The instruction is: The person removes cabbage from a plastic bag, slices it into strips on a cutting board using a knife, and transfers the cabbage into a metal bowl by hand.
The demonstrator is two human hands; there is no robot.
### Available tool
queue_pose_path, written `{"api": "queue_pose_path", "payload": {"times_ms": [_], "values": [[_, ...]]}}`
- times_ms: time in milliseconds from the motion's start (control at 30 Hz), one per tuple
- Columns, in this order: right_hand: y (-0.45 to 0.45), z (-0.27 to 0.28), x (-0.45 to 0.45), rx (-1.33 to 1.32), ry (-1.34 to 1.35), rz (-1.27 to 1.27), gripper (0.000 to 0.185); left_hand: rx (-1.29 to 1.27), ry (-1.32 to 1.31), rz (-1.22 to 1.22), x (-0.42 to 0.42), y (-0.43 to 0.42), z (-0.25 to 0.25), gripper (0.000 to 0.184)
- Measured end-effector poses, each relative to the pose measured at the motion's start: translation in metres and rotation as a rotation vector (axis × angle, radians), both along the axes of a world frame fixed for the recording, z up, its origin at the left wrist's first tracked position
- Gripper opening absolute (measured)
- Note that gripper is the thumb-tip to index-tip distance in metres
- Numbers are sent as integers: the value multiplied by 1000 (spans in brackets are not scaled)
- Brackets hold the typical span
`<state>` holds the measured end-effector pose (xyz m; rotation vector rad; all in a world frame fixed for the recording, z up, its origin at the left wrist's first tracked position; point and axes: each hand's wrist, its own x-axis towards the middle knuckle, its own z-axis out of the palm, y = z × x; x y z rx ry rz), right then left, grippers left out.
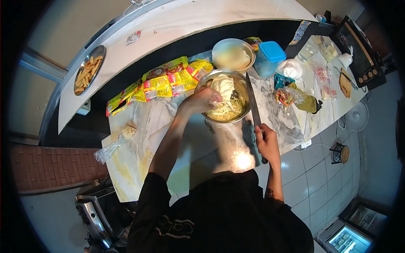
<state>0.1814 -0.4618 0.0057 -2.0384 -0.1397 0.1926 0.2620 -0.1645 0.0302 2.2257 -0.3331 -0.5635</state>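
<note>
- Far left, raised ledge: metal plate [100,49] bearing pale golden sticks [87,71].
- Left part of marbled counter [168,120]: clear plastic bag [106,152], twisted, with beige contents gathered at its upper right end.
- Back edge, left of centre: yellow-and-red packets [158,86], overlapping in a row that reaches close to the metal bowl.
- Left hand [204,101]: over the bowl's left side, fingers curled at the pale contents. Cannot tell whether it pinches any.
- Centre: metal bowl [241,89] on the counter, in front of the person. Inside: pale folded mass [223,85] towards the back, yellowish shreds [228,110] towards the front.
- Just behind it: second bowl [232,43], contents blurred.
- Knife [253,99]: just right of the metal bowl, blade pointing away from the person.
- Right hand [268,141]: closed around the knife's dark handle.
- Right of second bowl: blue-lidded container [265,66], upright.
- Further right: olive-coloured bag [307,101], lying on the counter.
- Far right: wooden board [344,85], near the black oven [352,46].
</note>
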Motion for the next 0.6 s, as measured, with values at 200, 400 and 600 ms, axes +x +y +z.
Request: {"api": "queue_pose_path", "payload": {"times_ms": [200,400,600], "values": [[-5,4,-1,-17,23,-33,30,210,-80,41,-2,-5,-33,38],[-14,-1,-1,-25,34,-59,30,218,-332,75,-15,-4,17,42],[-13,-16,-3,-30,-117,2,32,400,-555,201,-8,-42,1,74]]}}
